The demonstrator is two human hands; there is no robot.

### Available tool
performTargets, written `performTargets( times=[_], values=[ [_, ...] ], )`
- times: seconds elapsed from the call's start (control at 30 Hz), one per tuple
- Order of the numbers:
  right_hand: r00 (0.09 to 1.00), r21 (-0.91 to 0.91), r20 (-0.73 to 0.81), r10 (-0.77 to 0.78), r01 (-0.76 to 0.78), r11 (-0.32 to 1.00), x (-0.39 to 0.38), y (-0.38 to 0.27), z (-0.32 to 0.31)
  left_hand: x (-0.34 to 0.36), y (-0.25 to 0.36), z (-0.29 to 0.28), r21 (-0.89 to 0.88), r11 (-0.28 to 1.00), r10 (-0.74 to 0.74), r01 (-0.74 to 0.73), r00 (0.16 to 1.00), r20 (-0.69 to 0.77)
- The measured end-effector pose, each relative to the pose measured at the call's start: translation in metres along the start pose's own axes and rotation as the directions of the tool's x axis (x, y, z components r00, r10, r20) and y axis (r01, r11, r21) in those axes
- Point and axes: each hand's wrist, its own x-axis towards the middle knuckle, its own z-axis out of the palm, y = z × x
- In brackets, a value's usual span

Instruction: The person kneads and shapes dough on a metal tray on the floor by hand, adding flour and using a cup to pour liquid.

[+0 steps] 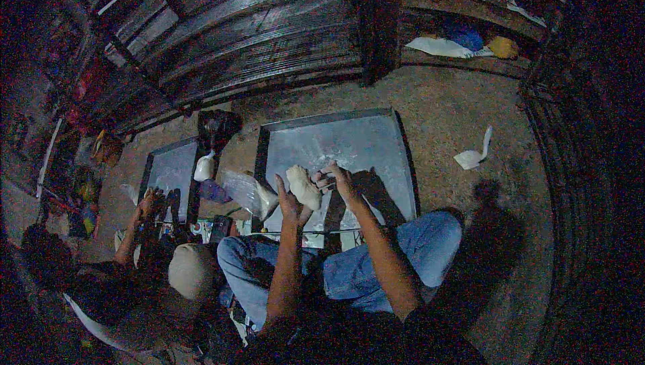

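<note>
A pale, lumpy piece of dough rests against the palm and fingers of my left hand, whose thumb points up along its near-left side. My right hand is just right of the dough with its fingers curled in toward it. Whether those fingers pinch a small bit of dough cannot be made out in the dim light. Both hands are above a shallow metal tray, its surface smeared with white powder near the middle. My forearms cross over my folded legs in blue jeans.
A clear plastic bag with white contents lies left of the tray, near a white bundle and a black bag. A co-worker's hands work at a second tray. A white object with an upright neck lies right.
</note>
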Motion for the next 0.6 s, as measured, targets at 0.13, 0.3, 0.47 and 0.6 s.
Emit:
performTargets(
  times=[0.13,0.3,0.47,0.6],
  values=[
    [0.999,0.055,0.036,-0.022,0.020,0.998,0.002,0.015,-0.007,0.002,0.013,0.036,-0.059,0.998,0.019,-0.012,0.993,0.117],
    [0.997,-0.037,0.049,-0.061,0.063,0.997,-0.006,0.009,0.011,0.020,0.022,0.022,0.075,0.988,0.140,-0.136,0.989,-0.045],
    [0.973,-0.291,0.209,-0.100,0.159,0.943,-0.006,0.005,0.009,0.025,0.021,0.017,0.194,0.972,0.155,-0.135,0.984,-0.092],
    [0.962,-0.565,0.257,-0.096,0.230,0.792,0.013,0.041,-0.012,0.025,0.003,0.044,0.616,0.784,0.288,-0.069,0.921,-0.263]
  ],
)
